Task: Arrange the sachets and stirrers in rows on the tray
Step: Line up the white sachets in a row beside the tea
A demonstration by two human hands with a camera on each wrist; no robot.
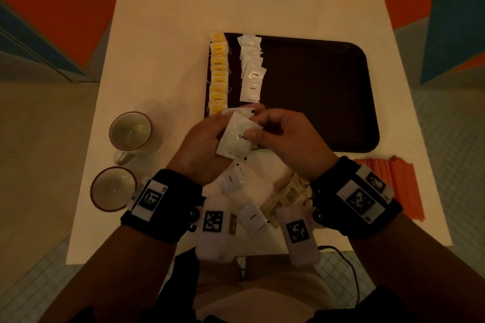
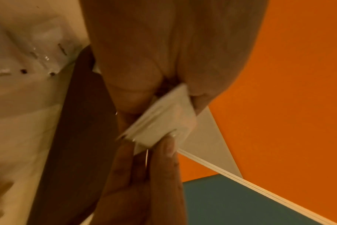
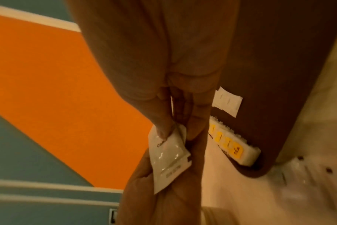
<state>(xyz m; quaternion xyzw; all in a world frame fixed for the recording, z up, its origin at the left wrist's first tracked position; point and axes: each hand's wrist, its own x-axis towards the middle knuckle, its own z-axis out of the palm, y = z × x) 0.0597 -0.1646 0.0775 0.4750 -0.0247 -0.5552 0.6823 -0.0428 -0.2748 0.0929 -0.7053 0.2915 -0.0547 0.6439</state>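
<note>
Both hands meet above the near left corner of the dark brown tray (image 1: 328,81). My left hand (image 1: 207,139) holds a small stack of white coffee sachets (image 1: 236,136), seen edge-on in the left wrist view as the stack (image 2: 164,121). My right hand (image 1: 265,128) pinches the top sachet (image 3: 167,156) between thumb and fingers. On the tray's left side lie a column of yellow tea sachets (image 1: 219,73) and, beside it, a column of white coffee sachets (image 1: 251,68). Orange stirrers (image 1: 393,186) lie in a bundle on the table at the right.
Two empty cups (image 1: 130,131) (image 1: 112,189) stand on the white table (image 1: 170,21) to the left. Loose white sachets (image 1: 231,181) and brown sugar sachets (image 1: 286,199) lie near the table's front edge, between my wrists. Most of the tray's right part is bare.
</note>
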